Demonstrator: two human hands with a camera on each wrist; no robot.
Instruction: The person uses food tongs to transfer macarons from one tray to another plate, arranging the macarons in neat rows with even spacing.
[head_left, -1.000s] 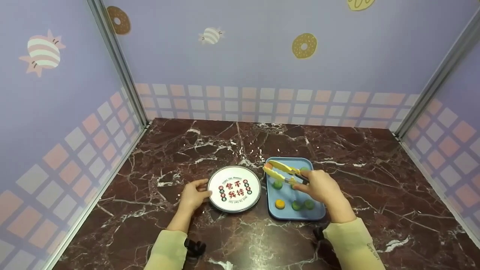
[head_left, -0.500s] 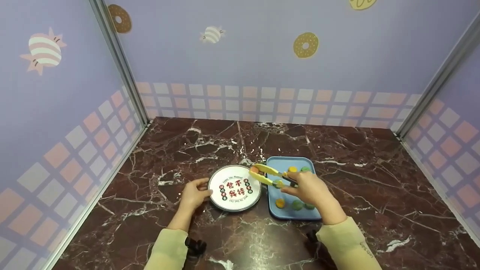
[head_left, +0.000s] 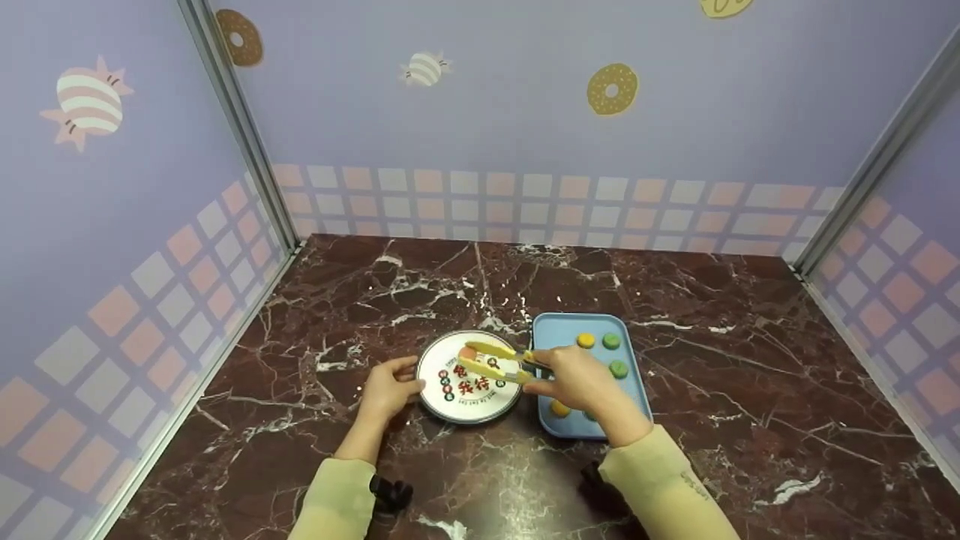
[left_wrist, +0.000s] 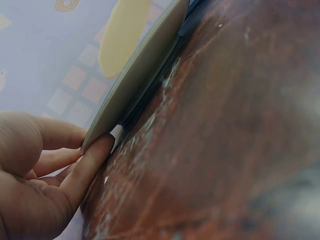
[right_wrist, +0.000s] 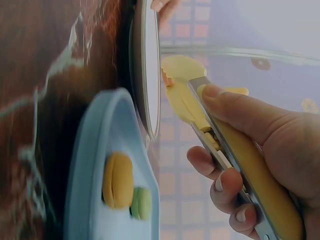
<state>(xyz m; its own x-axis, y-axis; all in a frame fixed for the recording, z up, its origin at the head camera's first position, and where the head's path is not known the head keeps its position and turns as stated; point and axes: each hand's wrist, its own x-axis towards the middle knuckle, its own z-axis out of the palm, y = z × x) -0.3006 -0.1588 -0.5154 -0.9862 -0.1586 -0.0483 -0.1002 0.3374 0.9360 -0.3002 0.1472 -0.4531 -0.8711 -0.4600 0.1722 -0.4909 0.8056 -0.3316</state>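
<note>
A round white plate (head_left: 472, 409) with red and black lettering sits on the marbled tabletop. At its left rim, my left hand (head_left: 386, 390) pinches the edge between thumb and fingers, as the left wrist view shows on the plate (left_wrist: 135, 75). My right hand (head_left: 581, 382) grips yellow-tipped tongs (right_wrist: 250, 170), thumb on one arm and fingers curled round the other. Between the tong tips is a small orange macaron (head_left: 468, 353), held over the upper part of the plate; most of it is hidden in the right wrist view.
Right of the plate lies a blue tray (head_left: 551, 330), partly under my right hand. On it are yellow macarons (head_left: 585, 341) and green macarons (head_left: 611, 341). White crumbs (head_left: 510, 301) are scattered behind the plate. Patterned lilac walls (head_left: 510, 127) enclose the tabletop.
My right hand has carried the tongs and orange macaron leftward from above the tray to over the plate. The left hand has stayed at the plate's rim.
</note>
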